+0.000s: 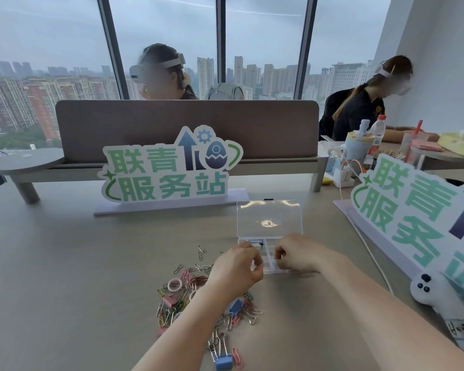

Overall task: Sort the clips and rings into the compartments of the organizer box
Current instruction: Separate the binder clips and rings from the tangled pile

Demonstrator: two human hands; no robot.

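Observation:
A clear plastic organizer box [269,259] lies on the table with its lid [269,219] standing open behind it. My left hand [236,266] is at the box's left edge with fingers curled; I cannot make out anything in them. My right hand [296,253] hovers over the box's right compartments, fingers curled, contents hidden. A loose pile of coloured paper clips [177,301] spreads on the table to the left and near side of the box. In the pile lie a pink ring [175,284] and blue binder clips [236,307], [223,362].
A standing sign [169,167] on a base is behind the pile, and a second sign [413,210] leans at the right. A white controller [429,290] lies at the right edge. A desk divider [188,129] and two seated people are beyond.

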